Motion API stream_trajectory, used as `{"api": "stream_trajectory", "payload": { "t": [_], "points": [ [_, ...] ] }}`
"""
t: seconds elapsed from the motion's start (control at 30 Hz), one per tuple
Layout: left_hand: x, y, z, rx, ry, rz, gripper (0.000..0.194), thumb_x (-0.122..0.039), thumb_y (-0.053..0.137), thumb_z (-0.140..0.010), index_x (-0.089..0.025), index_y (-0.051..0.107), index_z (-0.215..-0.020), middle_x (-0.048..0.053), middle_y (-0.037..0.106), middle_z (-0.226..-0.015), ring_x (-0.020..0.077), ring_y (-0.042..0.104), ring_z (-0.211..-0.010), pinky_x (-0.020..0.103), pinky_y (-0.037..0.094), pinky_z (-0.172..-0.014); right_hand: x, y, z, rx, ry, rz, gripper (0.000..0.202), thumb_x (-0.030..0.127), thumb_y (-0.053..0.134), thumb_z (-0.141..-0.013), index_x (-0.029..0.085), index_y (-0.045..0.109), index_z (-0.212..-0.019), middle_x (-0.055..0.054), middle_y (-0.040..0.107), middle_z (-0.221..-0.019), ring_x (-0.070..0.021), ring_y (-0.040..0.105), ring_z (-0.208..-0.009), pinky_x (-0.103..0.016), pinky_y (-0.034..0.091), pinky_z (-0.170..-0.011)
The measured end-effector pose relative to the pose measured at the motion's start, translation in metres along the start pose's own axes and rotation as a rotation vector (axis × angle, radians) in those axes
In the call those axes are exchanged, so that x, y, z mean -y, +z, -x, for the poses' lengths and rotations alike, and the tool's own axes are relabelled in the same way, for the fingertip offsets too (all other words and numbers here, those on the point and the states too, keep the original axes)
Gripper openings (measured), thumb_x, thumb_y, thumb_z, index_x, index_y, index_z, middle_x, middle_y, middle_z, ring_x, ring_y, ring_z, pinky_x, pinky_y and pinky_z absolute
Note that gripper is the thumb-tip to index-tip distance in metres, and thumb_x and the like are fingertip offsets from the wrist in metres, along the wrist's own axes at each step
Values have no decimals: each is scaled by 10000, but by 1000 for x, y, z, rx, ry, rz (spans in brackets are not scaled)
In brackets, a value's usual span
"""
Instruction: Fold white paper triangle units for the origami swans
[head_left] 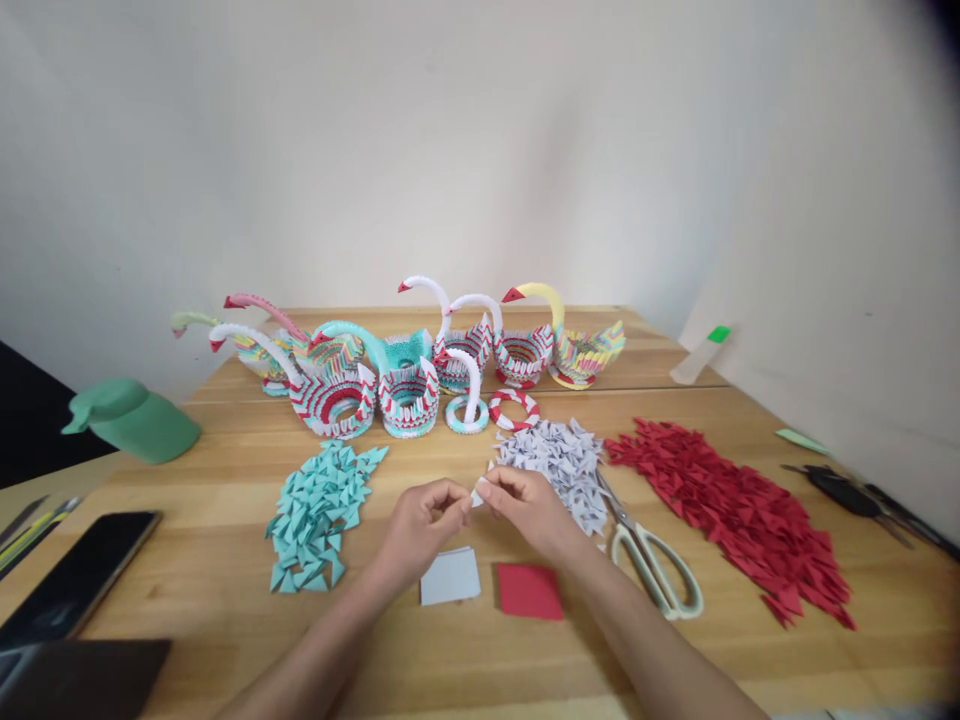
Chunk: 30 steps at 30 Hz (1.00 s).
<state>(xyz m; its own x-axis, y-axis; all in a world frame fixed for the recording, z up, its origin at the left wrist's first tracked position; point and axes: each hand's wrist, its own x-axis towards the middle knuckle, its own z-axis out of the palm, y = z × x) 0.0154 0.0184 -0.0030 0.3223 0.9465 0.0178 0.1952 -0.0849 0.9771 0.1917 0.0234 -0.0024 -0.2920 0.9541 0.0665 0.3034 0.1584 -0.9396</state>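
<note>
A small white folded paper piece (478, 494) is pinched between my two hands above the table. My left hand (429, 520) has its thumb and forefinger closed on the piece's left side. From the other side, my right hand (525, 505) grips it with thumb and forefinger. Just below lie a stack of white paper slips (450, 577) and a stack of red paper slips (529, 591). Beyond my right hand spreads a pile of white folded paper triangles (574, 455). Left of my hands sits a pile of teal paper triangles (322, 515).
Scissors (652, 560) lie right of my right hand, beside a red triangle pile (735, 500). Several paper swans (409, 395) and a red-and-white ring (514, 410) stand behind. At left are a green pitcher (139, 420) and a phone (79, 570).
</note>
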Motion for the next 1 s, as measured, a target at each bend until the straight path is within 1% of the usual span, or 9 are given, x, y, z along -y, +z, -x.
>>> {"api": "stream_trajectory", "payload": {
  "t": [0.07,0.17,0.43,0.57,0.77,0.87,1.0],
  "points": [
    [-2,0,1,19,38,-15,142,-268,555,-745,-147,604,-690,0,587,-642,122,506,-622,209,385,-611,1,-1,1,-24,-4,-12,336,373,499,-864,165,477,-600,50,409,-565,-93,372,-552,-218,279,-526],
    [-1,0,2,9,67,-24,137,-263,568,-751,-143,629,-726,10,620,-681,130,532,-653,212,399,-639,2,-1,2,-23,-9,-20,324,368,494,-864,169,469,-610,49,411,-574,-96,380,-561,-221,280,-532],
    [-1,2,3,-39,7,18,139,-266,610,-723,-140,648,-679,11,637,-658,129,531,-633,210,394,-620,3,2,2,-25,-21,-13,317,357,494,-856,173,456,-602,50,402,-570,-96,373,-557,-220,275,-524],
    [-2,2,3,-15,-30,74,151,-268,613,-716,-136,644,-651,7,615,-613,119,512,-592,207,390,-592,3,2,2,-49,-44,12,322,358,491,-859,170,459,-600,51,392,-571,-92,351,-551,-217,266,-513],
    [0,2,2,-2,-67,147,144,-266,636,-701,-135,665,-649,19,640,-619,125,536,-605,217,423,-621,9,2,5,-84,-68,40,306,337,494,-849,171,460,-595,53,372,-563,-90,335,-538,-217,257,-500],
    [0,2,2,-8,-77,163,143,-269,644,-697,-135,675,-658,26,655,-636,128,546,-609,220,432,-622,12,2,6,-96,-83,64,297,319,492,-847,169,473,-592,52,399,-556,-90,350,-531,-213,266,-497],
    [1,2,1,-9,-73,170,150,-274,646,-698,-135,680,-653,29,657,-625,129,549,-602,221,434,-615,12,2,6,-119,-128,125,268,279,497,-848,167,508,-604,44,470,-567,-93,408,-549,-208,297,-517]
  ]
}}
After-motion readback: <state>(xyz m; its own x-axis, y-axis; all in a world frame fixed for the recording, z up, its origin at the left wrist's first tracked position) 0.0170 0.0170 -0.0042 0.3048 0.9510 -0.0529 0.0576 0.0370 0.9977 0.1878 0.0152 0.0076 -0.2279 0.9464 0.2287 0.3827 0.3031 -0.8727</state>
